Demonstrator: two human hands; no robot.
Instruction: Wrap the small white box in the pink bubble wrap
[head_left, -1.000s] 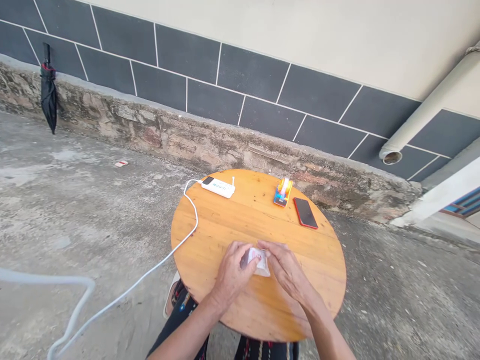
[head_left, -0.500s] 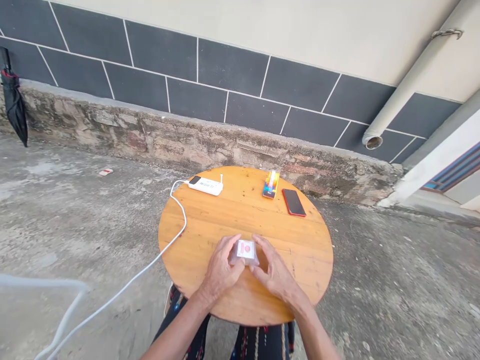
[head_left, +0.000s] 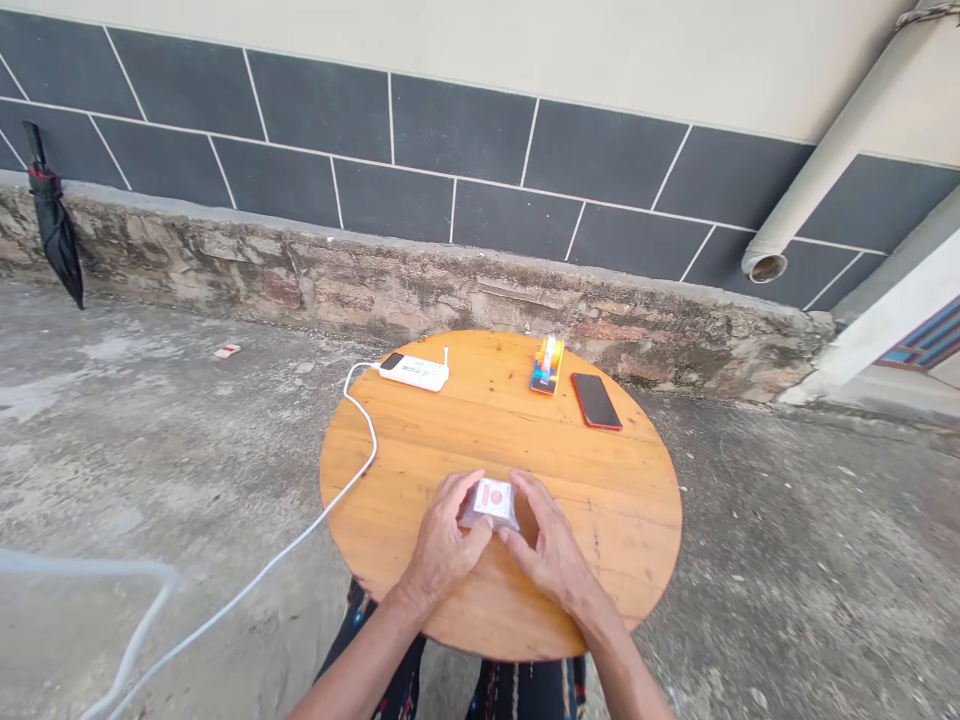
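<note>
A small packet in clear plastic (head_left: 493,499), with a white top face and pink print, lies near the front of the round wooden table (head_left: 420,440). From its left side my left hand (head_left: 450,530) curves round it, thumb at the near edge and fingers along the side. My right hand (head_left: 545,540) grips it from the right in the same way, its thumb at the near right corner. The fingertips partly cover the packet's sides.
A white power strip (head_left: 414,372) sits at the table's far left; its white cable (head_left: 330,508) runs off toward the lower left. Farther right are a tape dispenser (head_left: 547,365) and a red-edged phone (head_left: 596,401). A folded umbrella (head_left: 56,230) leans on the wall.
The camera view has tilted and shifted slightly. Both hands keep nearly the same hold on the packet, which stays in place on the table.
</note>
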